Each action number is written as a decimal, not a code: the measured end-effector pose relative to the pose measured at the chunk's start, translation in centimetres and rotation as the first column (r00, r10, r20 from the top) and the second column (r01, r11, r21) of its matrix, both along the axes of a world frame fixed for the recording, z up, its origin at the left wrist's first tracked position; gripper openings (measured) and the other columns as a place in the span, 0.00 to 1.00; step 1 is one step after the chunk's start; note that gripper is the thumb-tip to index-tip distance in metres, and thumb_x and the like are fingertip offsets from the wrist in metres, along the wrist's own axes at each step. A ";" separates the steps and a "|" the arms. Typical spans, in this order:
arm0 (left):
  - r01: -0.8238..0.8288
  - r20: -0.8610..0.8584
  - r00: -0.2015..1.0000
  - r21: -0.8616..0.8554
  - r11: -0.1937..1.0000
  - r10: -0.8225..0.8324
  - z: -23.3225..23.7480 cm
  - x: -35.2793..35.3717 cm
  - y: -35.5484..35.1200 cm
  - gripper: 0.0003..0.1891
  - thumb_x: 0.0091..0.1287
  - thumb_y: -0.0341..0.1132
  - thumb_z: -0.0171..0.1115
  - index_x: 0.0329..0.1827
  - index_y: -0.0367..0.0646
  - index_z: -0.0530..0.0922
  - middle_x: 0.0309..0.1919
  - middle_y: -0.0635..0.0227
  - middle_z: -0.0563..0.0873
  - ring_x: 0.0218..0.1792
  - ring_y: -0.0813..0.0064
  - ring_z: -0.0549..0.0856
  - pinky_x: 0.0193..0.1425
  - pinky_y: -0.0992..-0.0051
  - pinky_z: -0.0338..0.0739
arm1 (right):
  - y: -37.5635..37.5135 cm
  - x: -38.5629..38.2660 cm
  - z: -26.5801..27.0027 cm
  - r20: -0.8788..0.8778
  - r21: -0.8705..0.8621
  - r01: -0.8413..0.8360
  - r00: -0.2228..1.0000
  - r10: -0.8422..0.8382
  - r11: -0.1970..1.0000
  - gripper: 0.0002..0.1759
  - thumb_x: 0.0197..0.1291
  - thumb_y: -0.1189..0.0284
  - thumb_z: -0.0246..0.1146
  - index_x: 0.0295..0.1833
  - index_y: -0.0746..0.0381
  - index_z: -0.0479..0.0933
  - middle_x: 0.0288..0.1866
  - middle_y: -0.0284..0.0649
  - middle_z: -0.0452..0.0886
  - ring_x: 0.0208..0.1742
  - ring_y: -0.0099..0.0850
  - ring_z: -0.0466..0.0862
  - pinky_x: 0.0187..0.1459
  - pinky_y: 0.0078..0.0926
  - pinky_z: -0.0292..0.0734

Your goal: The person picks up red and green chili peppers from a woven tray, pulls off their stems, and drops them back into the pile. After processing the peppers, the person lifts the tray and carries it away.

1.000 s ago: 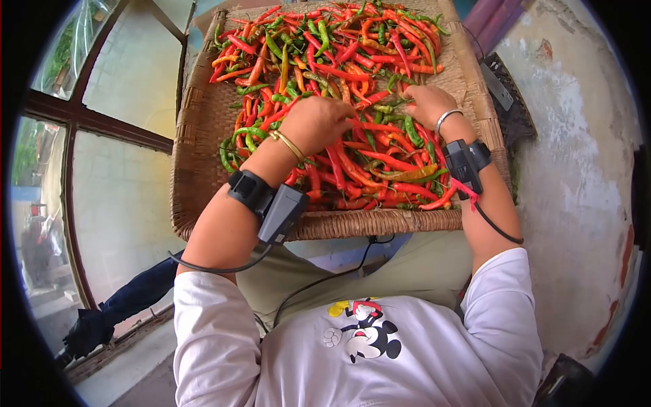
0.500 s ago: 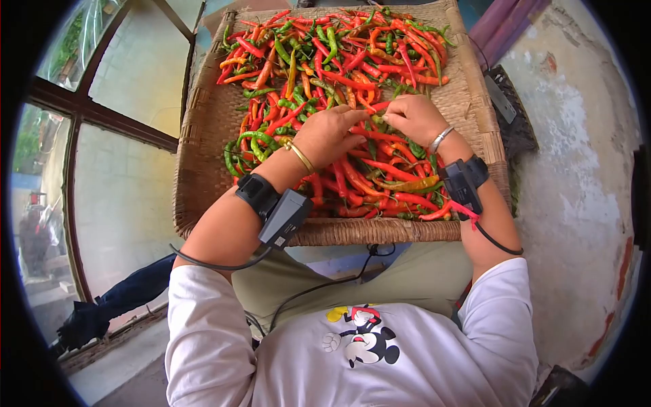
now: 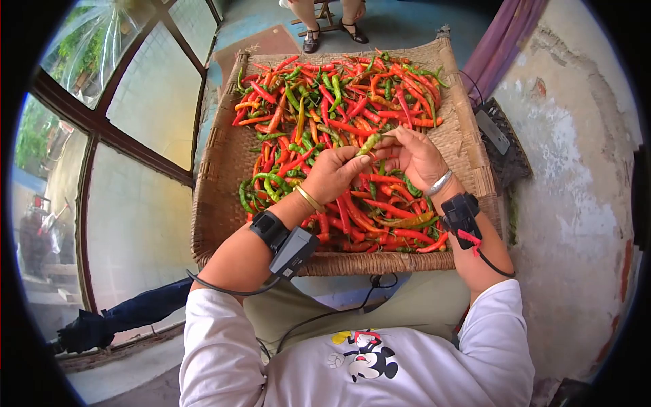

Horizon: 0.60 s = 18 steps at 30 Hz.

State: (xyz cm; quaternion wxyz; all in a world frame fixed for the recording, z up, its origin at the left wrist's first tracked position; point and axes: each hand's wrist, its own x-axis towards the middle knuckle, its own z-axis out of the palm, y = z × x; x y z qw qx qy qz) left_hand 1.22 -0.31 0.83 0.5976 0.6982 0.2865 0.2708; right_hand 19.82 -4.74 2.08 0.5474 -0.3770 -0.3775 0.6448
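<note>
A pale green chili pepper (image 3: 369, 144) is held up between my two hands, above a heap of mostly red chili peppers (image 3: 352, 220). My left hand (image 3: 335, 173) has its thumb and fingers closed on the pepper's lower end. At the other end, my right hand (image 3: 417, 157) pinches near the stem with thumb and forefinger, its remaining fingers curled below. The heap, with green and orange ones mixed in, lies in a shallow woven basket tray (image 3: 458, 142) in front of me.
Window panes (image 3: 135, 217) in a brown frame stand at left, with a dark folded umbrella (image 3: 146, 305) below. Another person's feet (image 3: 332, 34) show beyond the tray. A dark crate (image 3: 505, 139) sits by the peeling wall (image 3: 563, 183) at right.
My hands have lifted from the heap, and the green pepper now shows between them. The view has tilted up, bringing the other person's feet into sight.
</note>
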 end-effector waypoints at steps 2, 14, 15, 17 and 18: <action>-0.040 0.116 0.990 -0.282 0.959 0.075 0.2 -0.2 0.6 0.11 0.63 0.38 0.51 0.35 0.39 0.76 0.24 0.74 0.78 0.19 0.88 0.74 0.22 0.87 0.69 | 0.1 0.0 0.3 -0.026 -0.105 0.090 0.995 -0.093 0.990 0.14 0.58 0.63 0.52 0.37 0.64 0.74 0.30 0.36 0.77 0.32 0.24 0.78 0.29 0.18 0.73; -0.228 0.081 0.957 -0.387 0.893 0.280 0.1 -2.2 3.1 0.16 0.62 0.38 0.52 0.47 0.35 0.70 0.32 0.68 0.79 0.26 0.79 0.78 0.27 0.81 0.73 | -0.3 -0.3 -1.1 0.986 -0.169 -0.359 -0.057 0.159 0.918 0.16 0.45 0.60 0.60 0.37 0.59 0.77 0.35 0.44 0.78 0.41 0.39 0.77 0.43 0.35 0.71; -0.140 0.002 0.989 -0.235 0.962 0.145 -0.8 -1.6 2.3 0.14 0.61 0.36 0.54 0.46 0.36 0.72 0.30 0.67 0.80 0.26 0.77 0.79 0.27 0.79 0.73 | -0.6 -0.7 -1.1 0.986 -0.165 -0.365 -0.077 0.147 0.916 0.16 0.44 0.60 0.60 0.36 0.59 0.77 0.35 0.44 0.79 0.41 0.39 0.77 0.43 0.35 0.71; 0.098 -0.194 0.979 0.203 0.974 -0.058 -1.5 -0.4 0.9 0.13 0.58 0.34 0.57 0.44 0.38 0.74 0.27 0.63 0.81 0.26 0.72 0.80 0.29 0.75 0.74 | -0.9 -1.4 -0.6 0.979 -0.201 -0.365 -0.115 0.171 0.909 0.16 0.43 0.60 0.62 0.34 0.59 0.77 0.33 0.43 0.79 0.39 0.39 0.77 0.42 0.36 0.71; 0.241 -0.305 0.947 0.455 0.857 -0.104 -1.2 0.0 0.2 0.13 0.56 0.33 0.58 0.44 0.39 0.74 0.25 0.60 0.81 0.27 0.69 0.81 0.30 0.72 0.73 | -0.8 -1.6 -0.8 0.965 -0.257 -0.386 -0.159 0.210 0.886 0.16 0.41 0.60 0.62 0.34 0.58 0.77 0.32 0.43 0.78 0.39 0.40 0.77 0.41 0.37 0.70</action>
